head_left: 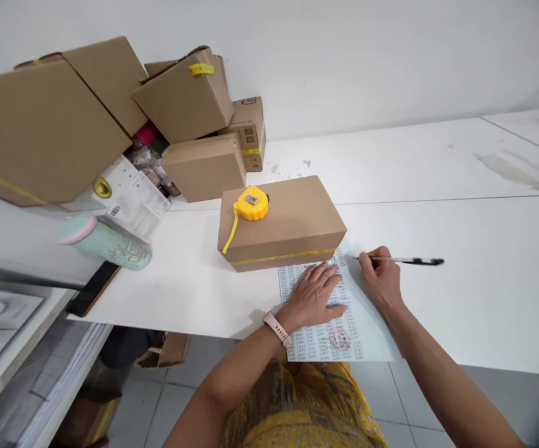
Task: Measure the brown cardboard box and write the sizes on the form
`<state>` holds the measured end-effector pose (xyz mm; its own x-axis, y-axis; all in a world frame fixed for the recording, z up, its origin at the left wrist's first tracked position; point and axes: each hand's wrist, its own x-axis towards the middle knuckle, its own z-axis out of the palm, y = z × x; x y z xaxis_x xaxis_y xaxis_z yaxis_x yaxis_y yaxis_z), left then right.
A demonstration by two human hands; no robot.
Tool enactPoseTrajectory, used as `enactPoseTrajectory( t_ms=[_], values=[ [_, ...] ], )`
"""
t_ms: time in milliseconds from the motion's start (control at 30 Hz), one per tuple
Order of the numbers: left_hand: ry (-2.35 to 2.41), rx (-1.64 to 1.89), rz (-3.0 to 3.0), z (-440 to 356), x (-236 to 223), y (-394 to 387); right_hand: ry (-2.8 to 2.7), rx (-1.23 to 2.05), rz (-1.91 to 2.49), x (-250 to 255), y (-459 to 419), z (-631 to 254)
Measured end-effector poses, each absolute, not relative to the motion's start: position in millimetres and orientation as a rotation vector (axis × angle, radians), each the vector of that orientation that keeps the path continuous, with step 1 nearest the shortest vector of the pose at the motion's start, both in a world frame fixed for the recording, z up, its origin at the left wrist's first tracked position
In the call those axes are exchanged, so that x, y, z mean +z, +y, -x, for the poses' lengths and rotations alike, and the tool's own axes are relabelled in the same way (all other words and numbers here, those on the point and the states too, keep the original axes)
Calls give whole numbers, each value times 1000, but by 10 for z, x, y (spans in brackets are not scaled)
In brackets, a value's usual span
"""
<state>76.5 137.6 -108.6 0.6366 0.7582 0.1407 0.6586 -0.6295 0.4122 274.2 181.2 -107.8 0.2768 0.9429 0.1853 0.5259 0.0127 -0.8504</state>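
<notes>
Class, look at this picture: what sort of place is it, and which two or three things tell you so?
Probably a small packing or storage workroom: cardboard boxes are piled up on the left, and a yellow tape measure rests on a taped carton on the white table.

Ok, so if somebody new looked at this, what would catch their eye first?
Probably the bright yellow tape measure, lying on top of the cardboard box near the middle of the view. Just in front of the box, the left hand rests on a sheet of paper, while the right hand holds a pen.
</notes>
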Motion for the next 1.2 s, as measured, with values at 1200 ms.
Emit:
enactPoseTrajectory(
  t_ms=[1200],
  values=[
    [892,1038,-1280,122,728,1384,-1322,1469,1095,583,1477,-1937]
  ],
)
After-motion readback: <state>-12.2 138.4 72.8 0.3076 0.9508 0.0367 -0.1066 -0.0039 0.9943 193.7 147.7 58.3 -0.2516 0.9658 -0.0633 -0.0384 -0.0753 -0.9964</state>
